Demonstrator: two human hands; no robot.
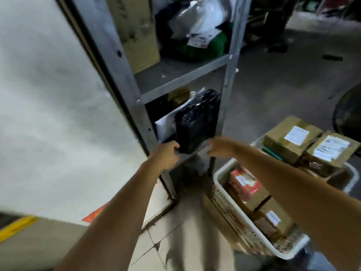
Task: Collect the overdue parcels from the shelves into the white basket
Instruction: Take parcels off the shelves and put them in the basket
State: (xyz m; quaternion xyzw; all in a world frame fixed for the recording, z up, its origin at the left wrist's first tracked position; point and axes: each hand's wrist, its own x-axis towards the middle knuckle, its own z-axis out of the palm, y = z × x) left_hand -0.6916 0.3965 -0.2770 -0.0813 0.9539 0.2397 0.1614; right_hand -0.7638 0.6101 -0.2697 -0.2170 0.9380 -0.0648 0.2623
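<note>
At the lower tier of the grey metal shelf rack (181, 77): black plastic-wrapped parcel (195, 122) stands on edge, with a flat white paper envelope (166, 124) just beside it on the left. Left hand (166, 153) grips the parcel's lower left corner, thumb on the front face. Right hand (219, 146) is at the lower right corner, blurred; cannot tell whether it grips or only touches. White perforated plastic basket (220, 194) sits on the floor near the rack's right side, holding brown cardboard boxes (273, 218). Judgement: draw the parcel straight out, both hands low; the wrap looks slippery, so support it underneath and avoid dragging the envelope along, then lower it into the basket
</note>
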